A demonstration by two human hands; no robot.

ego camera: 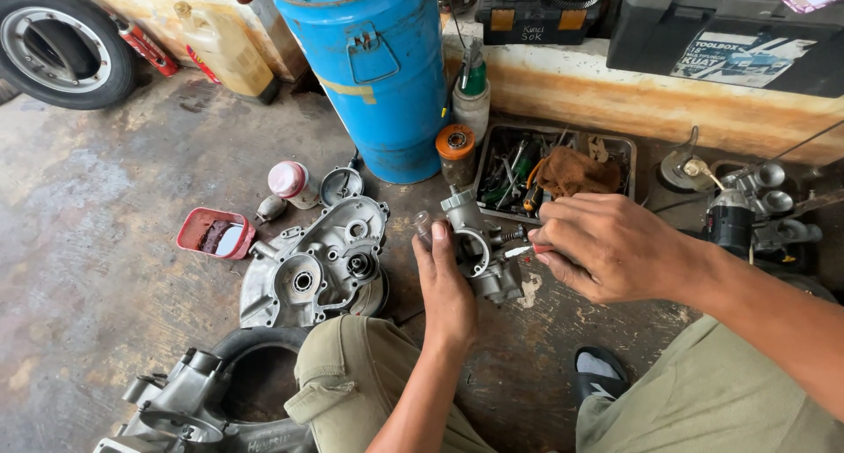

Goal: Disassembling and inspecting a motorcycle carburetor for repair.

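Observation:
My left hand [446,281] grips a grey metal carburetor [479,246] from below, holding it above the concrete floor between my knees. My right hand [607,242] comes in from the right and pinches a small screwdriver [520,252] whose thin tip touches the carburetor's side. A small spring and screw stick out of the carburetor toward my right hand.
A grey engine cover [316,259] lies on the floor to the left, with a red dish [214,233] and a pink-capped jar [290,180] beside it. A blue drum [378,66] stands behind. A tray of tools [554,167] holds a brown rag. An engine casing [189,400] sits bottom left.

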